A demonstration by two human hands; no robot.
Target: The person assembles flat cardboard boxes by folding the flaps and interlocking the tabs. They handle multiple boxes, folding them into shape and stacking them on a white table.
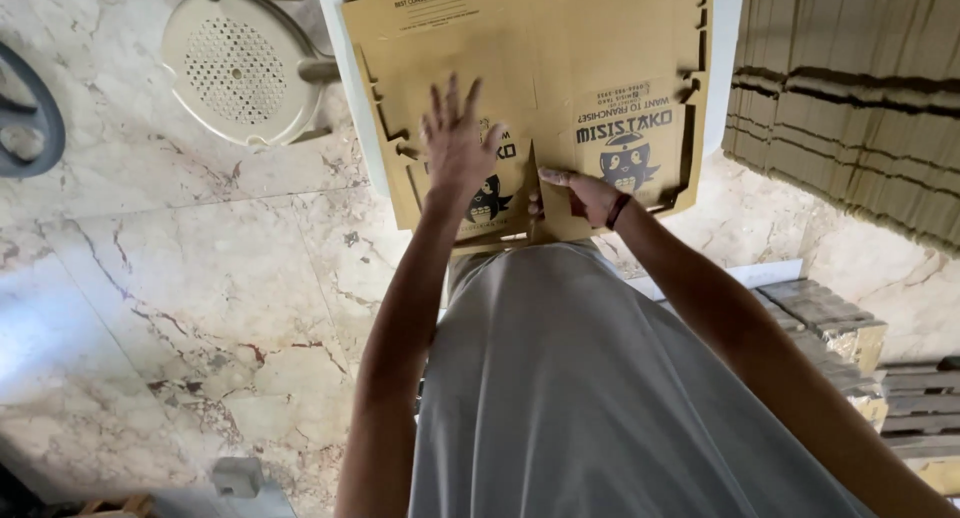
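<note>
A flat die-cut brown cardboard box blank [560, 68] with dark printed figures lies on a white table [362, 128] in front of me. My left hand [458, 143] rests flat on its near left part, fingers spread. My right hand [585, 196] grips the near edge at a crease in the middle, fingers curled over a flap; a dark band is on that wrist.
A white perforated plastic stool [240, 63] stands on the marble floor [200, 308] at upper left. Tall stacks of flat cardboard [850, 88] fill the right side, with more bundles [840, 328] lower right. A dark round object [30, 118] lies at the left edge.
</note>
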